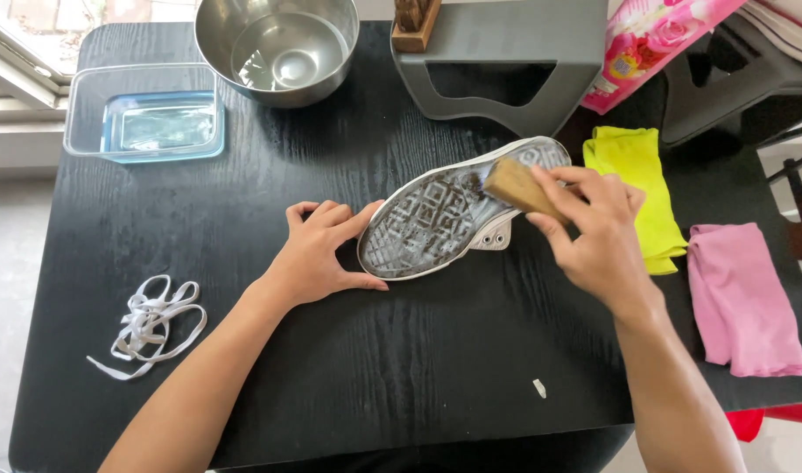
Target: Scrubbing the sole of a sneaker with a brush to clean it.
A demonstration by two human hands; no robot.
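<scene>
We see our right hand (598,232) with its grip clamped on a wooden brush (515,187), fingers curled over the top and thumb under the near edge. The brush rests on the upturned sole of a white sneaker (445,215) lying on its side in the middle of the black bench (375,368). Our left hand (318,254) lies against the shoe's toe end, its grip spread apart: fingers flat on the bench, thumb along the rim of the sole.

Just beyond the right grip lies a yellow cloth (637,175), with a pink cloth (742,298) further out. Above them stands a pink package (655,39) printed with roses. Beyond the left grip sit a steel bowl (278,48) and a clear rectangular container (147,114); white laces (151,324) lie to its outer side.
</scene>
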